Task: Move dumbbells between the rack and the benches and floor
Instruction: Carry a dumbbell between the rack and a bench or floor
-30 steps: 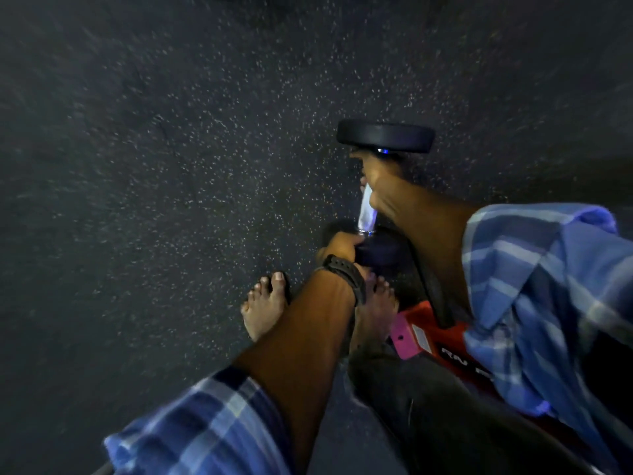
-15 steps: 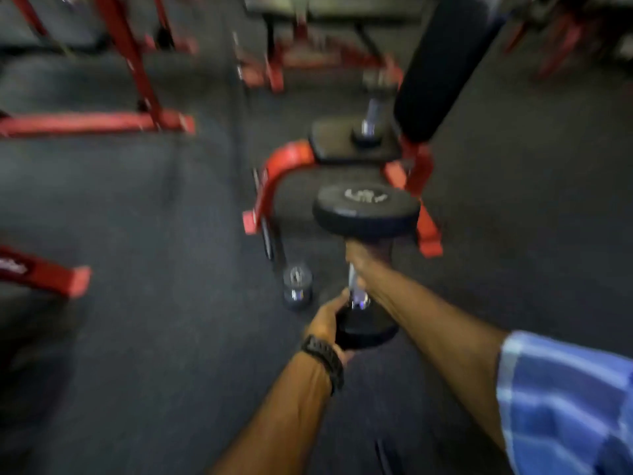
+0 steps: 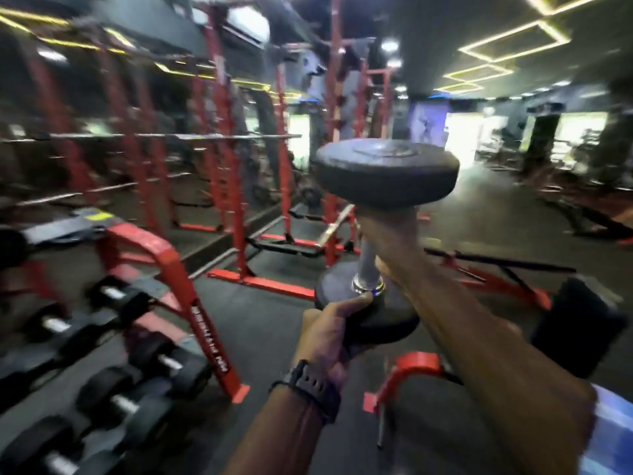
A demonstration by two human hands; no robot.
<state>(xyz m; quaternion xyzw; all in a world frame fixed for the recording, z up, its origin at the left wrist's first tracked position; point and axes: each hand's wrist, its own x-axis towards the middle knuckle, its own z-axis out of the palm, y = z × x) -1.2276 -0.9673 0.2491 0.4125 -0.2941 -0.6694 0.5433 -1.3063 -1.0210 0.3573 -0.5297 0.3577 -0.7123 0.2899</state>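
While the black dumbbell hangs upright in mid-air, centre, right hand grip is clamped on its chrome handle and left hand grip cups the lower head. Dumbbell rack sits near left, red-framed bench near right. Carry underway; set-down left.

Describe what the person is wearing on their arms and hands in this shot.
The left hand is bare, with a dark, chunky wristwatch on a ridged strap around the wrist. The right hand is bare too, with no watch or band in view. A blue and white plaid sleeve shows at the frame's lower right edge, above a bare forearm.
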